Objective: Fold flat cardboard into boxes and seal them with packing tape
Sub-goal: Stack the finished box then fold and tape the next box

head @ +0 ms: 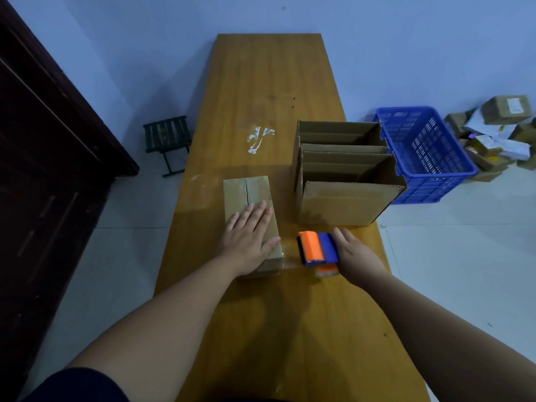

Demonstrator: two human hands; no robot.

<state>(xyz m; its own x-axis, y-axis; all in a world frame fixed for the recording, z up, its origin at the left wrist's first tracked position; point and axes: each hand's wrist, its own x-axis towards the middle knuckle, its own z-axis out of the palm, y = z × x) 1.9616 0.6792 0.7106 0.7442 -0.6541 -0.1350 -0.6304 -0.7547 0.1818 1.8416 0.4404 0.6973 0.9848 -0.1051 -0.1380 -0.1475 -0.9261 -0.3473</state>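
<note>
A small closed cardboard box (246, 192) lies on the wooden table (269, 91), its top flaps meeting at a centre seam. My left hand (249, 236) presses flat on the near half of its top, fingers spread. My right hand (355, 253) grips an orange and blue tape dispenser (317, 249) just right of the box's near corner. A strip of clear tape (288, 256) stretches from the dispenser to that end of the box.
Two open-topped cardboard boxes (348, 198) stand one behind the other at the table's right edge. A blue plastic crate (426, 152) and a heap of parcels (499, 134) sit on the floor to the right. A small dark stool (168, 140) and a dark door (43, 140) are on the left.
</note>
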